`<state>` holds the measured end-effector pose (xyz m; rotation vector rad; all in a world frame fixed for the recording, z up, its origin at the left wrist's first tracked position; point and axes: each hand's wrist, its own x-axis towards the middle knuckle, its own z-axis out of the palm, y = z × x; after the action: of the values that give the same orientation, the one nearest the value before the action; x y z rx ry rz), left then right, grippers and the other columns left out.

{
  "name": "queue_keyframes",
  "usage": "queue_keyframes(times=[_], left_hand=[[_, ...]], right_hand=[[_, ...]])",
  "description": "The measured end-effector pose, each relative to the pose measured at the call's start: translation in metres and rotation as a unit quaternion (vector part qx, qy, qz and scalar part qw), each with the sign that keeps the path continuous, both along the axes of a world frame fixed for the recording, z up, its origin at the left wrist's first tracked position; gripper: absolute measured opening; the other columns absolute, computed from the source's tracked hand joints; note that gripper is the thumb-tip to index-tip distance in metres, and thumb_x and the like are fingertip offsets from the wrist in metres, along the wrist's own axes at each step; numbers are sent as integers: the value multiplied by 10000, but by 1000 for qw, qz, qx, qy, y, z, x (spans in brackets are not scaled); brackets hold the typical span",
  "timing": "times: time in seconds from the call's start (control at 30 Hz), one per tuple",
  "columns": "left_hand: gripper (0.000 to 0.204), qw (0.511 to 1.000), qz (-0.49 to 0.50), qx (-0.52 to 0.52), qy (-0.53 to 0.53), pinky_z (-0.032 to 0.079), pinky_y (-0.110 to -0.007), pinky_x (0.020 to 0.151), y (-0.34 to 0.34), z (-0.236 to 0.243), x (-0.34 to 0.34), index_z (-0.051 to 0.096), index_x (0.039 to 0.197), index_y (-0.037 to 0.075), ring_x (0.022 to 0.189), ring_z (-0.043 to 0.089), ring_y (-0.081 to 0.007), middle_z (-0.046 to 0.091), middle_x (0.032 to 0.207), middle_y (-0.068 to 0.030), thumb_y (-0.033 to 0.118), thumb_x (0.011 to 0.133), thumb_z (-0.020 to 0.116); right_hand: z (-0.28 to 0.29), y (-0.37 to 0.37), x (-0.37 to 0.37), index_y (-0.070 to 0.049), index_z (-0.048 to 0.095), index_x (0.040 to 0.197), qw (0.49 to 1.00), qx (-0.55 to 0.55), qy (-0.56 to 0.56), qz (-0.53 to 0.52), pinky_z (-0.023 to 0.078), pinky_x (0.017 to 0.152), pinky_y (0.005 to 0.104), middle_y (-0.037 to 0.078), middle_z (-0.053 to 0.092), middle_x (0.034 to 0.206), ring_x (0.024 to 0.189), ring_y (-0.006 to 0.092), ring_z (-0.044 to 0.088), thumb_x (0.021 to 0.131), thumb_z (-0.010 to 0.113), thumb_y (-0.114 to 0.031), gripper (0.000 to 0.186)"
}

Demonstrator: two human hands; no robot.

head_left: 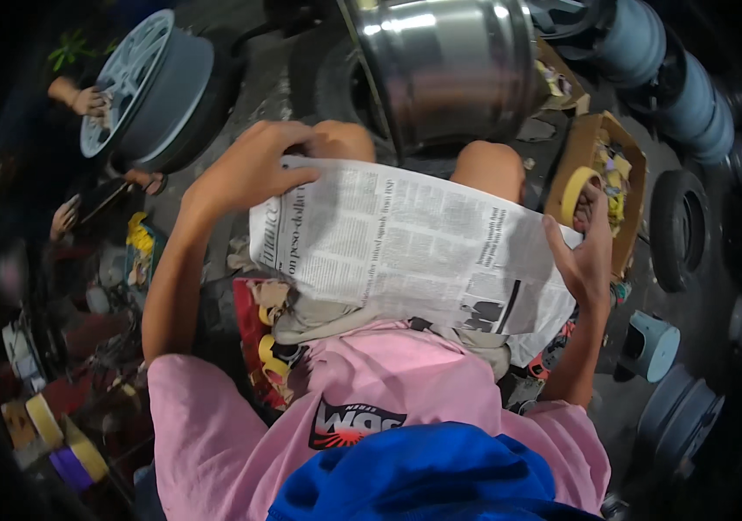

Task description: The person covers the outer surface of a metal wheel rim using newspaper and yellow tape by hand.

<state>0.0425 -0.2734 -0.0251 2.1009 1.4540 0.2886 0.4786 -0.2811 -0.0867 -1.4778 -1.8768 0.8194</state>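
A sheet of newspaper point(414, 234) is stretched across my lap between both hands. My left hand point(262, 165) pinches its upper left corner, thumb on top and fingers curled behind. At the opposite end, my right hand point(590, 247) grips the paper's edge with the thumb. That hand also has a yellow roll of masking tape point(571, 200) hooked at its fingers. Part of the sheet hangs down near my right forearm. Just beyond my knees a shiny wheel rim point(449, 78) stands on edge.
An open cardboard box point(636, 217) of scraps sits by my right hand. Tires point(679, 230) and grey rims point(682, 417) line the right side. A red tray point(249, 304) with tape rolls is at my left. A co-worker's hand point(89, 102) touches a grey spoked wheel point(171, 95).
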Motion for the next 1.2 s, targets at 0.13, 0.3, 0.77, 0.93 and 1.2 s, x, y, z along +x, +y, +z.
queue_keyframes(times=[0.13, 0.3, 0.77, 0.93, 1.2], left_hand=[[252, 974, 76, 202, 69, 513, -374, 835, -24, 10, 16, 678, 1013, -24, 907, 658, -312, 648, 951, -139, 44, 793, 781], [248, 977, 78, 183, -80, 521, -364, 817, -39, 12, 35, 685, 1034, -10, 914, 661, -258, 654, 973, -128, 53, 818, 789], [404, 946, 15, 193, -260, 546, -286, 688, -48, -33, 109, 689, 1166, 9, 842, 658, -166, 632, 1142, -112, 44, 794, 843], [336, 955, 47, 85, -279, 540, -329, 667, -48, -17, 93, 708, 1134, -9, 827, 673, -191, 658, 1030, -107, 33, 819, 816], [431, 962, -63, 195, -179, 523, -380, 796, -40, 11, 84, 729, 1156, 36, 933, 641, -277, 635, 1025, -104, 145, 760, 861]], right_hand=[[22, -1, -31, 43, 432, 1410, 972, -70, 218, 58, 482, 993, 340, 122, 609, 1211, 1112, 193, 606, 916, 691, 52, 557], [36, -8, -61, 50, 461, 1402, 903, -171, 370, 136, 489, 1008, 356, 102, 647, 1166, 1117, 184, 621, 919, 698, 48, 539], [25, -9, -107, -15, 598, 1296, 702, -357, 615, 21, 552, 941, 345, 12, 652, 1071, 978, 104, 649, 1066, 590, -254, 332], [10, -5, -108, -11, 605, 1257, 896, -164, 413, 13, 571, 866, 316, 36, 607, 1094, 962, 122, 661, 1016, 658, -131, 274], [35, -11, -110, -32, 710, 1173, 971, 113, 96, 190, 543, 752, 285, 97, 664, 1077, 890, 169, 665, 800, 770, 64, 390]])
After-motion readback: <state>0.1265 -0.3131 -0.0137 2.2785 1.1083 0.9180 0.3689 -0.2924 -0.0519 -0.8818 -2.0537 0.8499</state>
